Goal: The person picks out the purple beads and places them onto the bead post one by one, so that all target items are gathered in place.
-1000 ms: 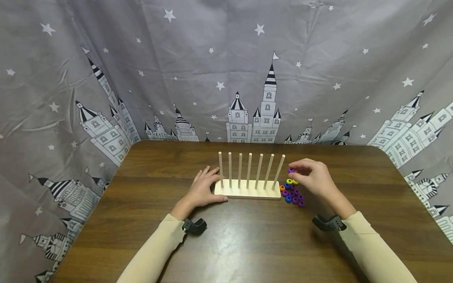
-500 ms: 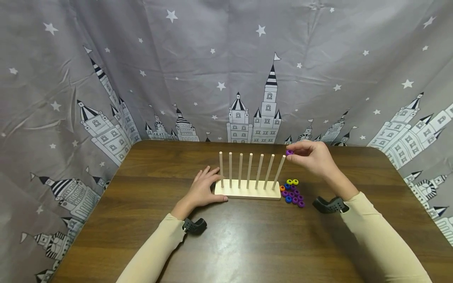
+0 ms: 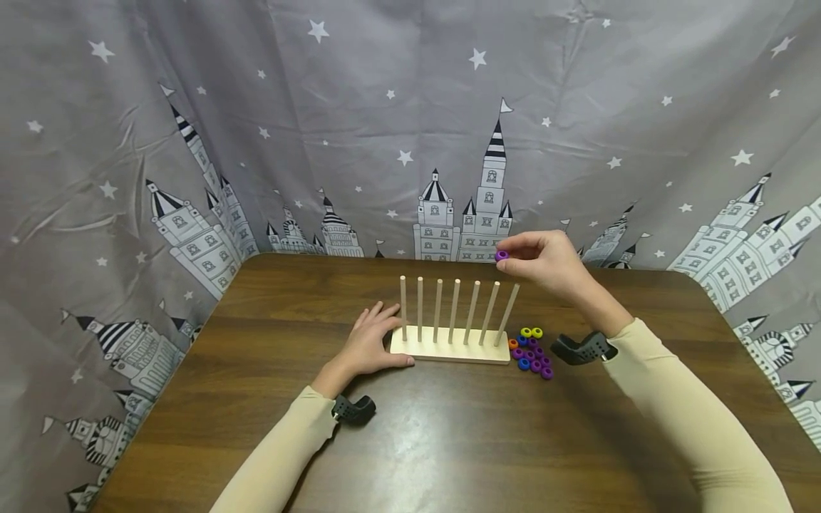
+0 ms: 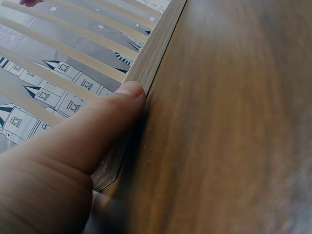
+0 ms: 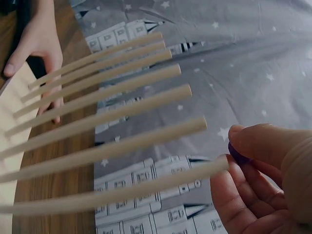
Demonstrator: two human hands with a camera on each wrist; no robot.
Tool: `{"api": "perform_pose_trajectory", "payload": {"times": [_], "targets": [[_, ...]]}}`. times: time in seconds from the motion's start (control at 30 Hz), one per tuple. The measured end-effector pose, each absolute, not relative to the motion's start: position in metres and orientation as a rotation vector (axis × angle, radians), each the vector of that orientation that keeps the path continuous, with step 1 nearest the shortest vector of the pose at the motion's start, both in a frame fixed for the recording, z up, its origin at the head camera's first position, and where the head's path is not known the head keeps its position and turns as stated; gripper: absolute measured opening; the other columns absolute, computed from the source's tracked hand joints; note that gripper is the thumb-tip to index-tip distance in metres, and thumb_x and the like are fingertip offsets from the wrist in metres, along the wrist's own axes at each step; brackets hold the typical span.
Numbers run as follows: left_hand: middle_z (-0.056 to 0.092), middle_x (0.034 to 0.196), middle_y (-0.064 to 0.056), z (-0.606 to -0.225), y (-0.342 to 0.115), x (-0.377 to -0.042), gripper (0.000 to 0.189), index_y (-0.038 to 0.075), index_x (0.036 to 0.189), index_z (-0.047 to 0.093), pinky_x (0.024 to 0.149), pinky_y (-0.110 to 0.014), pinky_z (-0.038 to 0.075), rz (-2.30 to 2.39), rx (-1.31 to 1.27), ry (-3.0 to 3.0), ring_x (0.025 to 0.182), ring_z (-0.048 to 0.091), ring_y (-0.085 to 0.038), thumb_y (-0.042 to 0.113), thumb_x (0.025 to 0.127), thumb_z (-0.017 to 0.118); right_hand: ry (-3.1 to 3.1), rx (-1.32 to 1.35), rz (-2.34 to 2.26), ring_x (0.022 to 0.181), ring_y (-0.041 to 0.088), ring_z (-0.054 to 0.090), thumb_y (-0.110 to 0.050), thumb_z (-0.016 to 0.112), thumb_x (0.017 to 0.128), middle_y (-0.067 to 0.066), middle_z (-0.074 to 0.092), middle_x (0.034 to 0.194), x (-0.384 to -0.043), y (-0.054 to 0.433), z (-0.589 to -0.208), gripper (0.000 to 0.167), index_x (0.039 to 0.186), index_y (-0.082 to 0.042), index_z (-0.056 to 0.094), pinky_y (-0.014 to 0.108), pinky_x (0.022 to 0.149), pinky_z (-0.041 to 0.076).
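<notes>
A pale wooden peg stand [image 3: 449, 347] with a row of several upright pegs stands mid-table. My left hand [image 3: 368, 343] holds its left end, thumb along the front edge and fingers behind; the left wrist view shows the thumb [image 4: 105, 122] against the base's edge. Between thumb and fingertips, my right hand [image 3: 545, 263] pinches a purple bead [image 3: 502, 255] above the pegs' tops. In the right wrist view, that purple bead [image 5: 239, 152] is partly covered by the fingers, close to the nearest peg's tip. All the pegs are bare.
Just right of the stand lies a small cluster of purple beads [image 3: 529, 355], with blue beads [image 3: 524, 364], an orange bead [image 3: 512, 344] and yellow beads [image 3: 536, 333] among them. A grey castle-print curtain [image 3: 359, 142] hangs behind the brown table [image 3: 449, 442].
My right hand has lifted the purple bead from beside the bead cluster and carried it up and left, over the right-hand pegs. My left hand has stayed on the peg stand.
</notes>
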State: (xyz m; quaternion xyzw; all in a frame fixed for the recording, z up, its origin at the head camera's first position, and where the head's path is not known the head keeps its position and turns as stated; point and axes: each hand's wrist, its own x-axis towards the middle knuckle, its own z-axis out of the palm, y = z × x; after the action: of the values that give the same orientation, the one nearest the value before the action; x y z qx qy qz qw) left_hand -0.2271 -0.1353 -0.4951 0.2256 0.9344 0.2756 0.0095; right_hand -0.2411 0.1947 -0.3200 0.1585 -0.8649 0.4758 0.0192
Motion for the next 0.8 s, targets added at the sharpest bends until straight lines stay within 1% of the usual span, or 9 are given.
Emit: {"api": "perform_pose_trajectory", "payload": {"times": [0.07, 0.23, 0.37, 0.47, 0.6, 0.8], "targets": [[0.043, 0.161, -0.016, -0.496, -0.135, -0.228, 0.072, 0.014, 0.132, 0.066, 0.128, -0.064, 0.011, 0.854, 0.703, 2.921, 0.155, 0.023, -0.046, 0.051, 0.073, 0.085, -2.686, 0.519, 1.496, 0.080, -0.005, 0.068, -0.007, 0.078, 0.087, 0.024, 0.075, 0.111, -0.243, 0.188, -0.319, 0.032, 0.116, 0.006, 0.073, 0.013, 0.074, 0.058], [0.042, 0.161, -0.016, -0.496, -0.135, -0.228, 0.072, 0.014, 0.133, 0.066, 0.128, -0.064, 0.011, 0.844, 0.688, 2.915, 0.156, 0.021, -0.045, 0.051, 0.073, 0.085, -2.710, 0.551, 1.510, 0.080, -0.003, 0.068, -0.008, 0.079, 0.085, 0.020, 0.077, 0.108, -0.248, 0.172, -0.318, 0.032, 0.115, 0.003, 0.074, 0.014, 0.073, 0.058], [0.042, 0.161, -0.016, -0.495, -0.135, -0.227, 0.073, 0.014, 0.133, 0.066, 0.128, -0.064, 0.011, 0.842, 0.684, 2.909, 0.156, 0.021, -0.045, 0.050, 0.073, 0.085, -2.717, 0.584, 1.513, 0.078, -0.001, 0.069, -0.008, 0.079, 0.084, 0.018, 0.078, 0.104, -0.252, 0.160, -0.318, 0.032, 0.114, 0.003, 0.075, 0.015, 0.071, 0.058], [0.042, 0.161, -0.017, -0.494, -0.135, -0.226, 0.072, 0.014, 0.133, 0.066, 0.128, -0.064, 0.012, 0.843, 0.687, 2.906, 0.156, 0.022, -0.046, 0.050, 0.073, 0.085, -2.716, 0.617, 1.507, 0.077, 0.000, 0.069, -0.007, 0.080, 0.084, 0.019, 0.078, 0.102, -0.255, 0.152, -0.317, 0.031, 0.113, 0.004, 0.075, 0.015, 0.070, 0.058], [0.043, 0.160, -0.017, -0.494, -0.135, -0.226, 0.072, 0.013, 0.133, 0.066, 0.127, -0.065, 0.012, 0.854, 0.690, 2.901, 0.155, 0.023, -0.046, 0.050, 0.073, 0.085, -2.734, 0.640, 1.496, 0.076, 0.001, 0.069, -0.008, 0.081, 0.084, 0.020, 0.078, 0.103, -0.257, 0.141, -0.314, 0.029, 0.110, 0.004, 0.075, 0.015, 0.071, 0.058], [0.043, 0.161, -0.016, -0.493, -0.135, -0.226, 0.073, 0.014, 0.134, 0.066, 0.128, -0.064, 0.012, 0.846, 0.685, 2.910, 0.155, 0.023, -0.045, 0.050, 0.073, 0.085, -2.750, 0.671, 1.499, 0.078, 0.004, 0.069, -0.009, 0.081, 0.084, 0.018, 0.078, 0.105, -0.260, 0.124, -0.308, 0.027, 0.108, 0.001, 0.076, 0.016, 0.073, 0.059]]}}
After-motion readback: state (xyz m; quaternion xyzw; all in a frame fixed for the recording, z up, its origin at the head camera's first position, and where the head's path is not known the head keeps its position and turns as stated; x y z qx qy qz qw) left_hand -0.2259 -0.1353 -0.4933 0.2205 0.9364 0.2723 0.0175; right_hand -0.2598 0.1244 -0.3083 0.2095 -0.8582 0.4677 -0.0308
